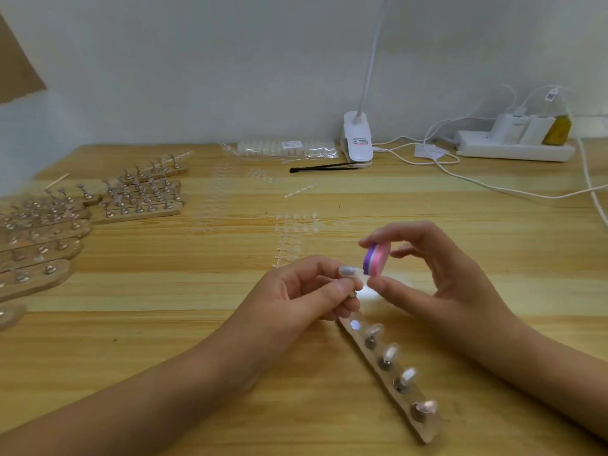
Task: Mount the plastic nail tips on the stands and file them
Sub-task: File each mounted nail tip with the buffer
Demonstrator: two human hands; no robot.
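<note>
The small stand (354, 293) is pinched between the thumb and the curled fingers of the left hand (302, 291). A nail tip (348, 270) is carried on its top, just at 12 o'clock of the fingertips. The buffer block (376, 260), in purple, white and pink layers, is gripped by the thumb and forefinger of the right hand (437, 274). Whether its lower edge touches the tip cannot be told.

If too much pressure is given, the tip can probably be pushed off the stand, or the stand turned in the fingers, because it is held only by a small pinch. The tip looks thin, so it may also be bent or filed unevenly.

The tip is seen as clear, pale, glossy and slightly curved. Four other tips are mounted on the wooden strip (427, 434), which lies on the counter (197, 324) at 5 o'clock of the hands. One seat (354, 324) at its far end carries no stand.
</note>
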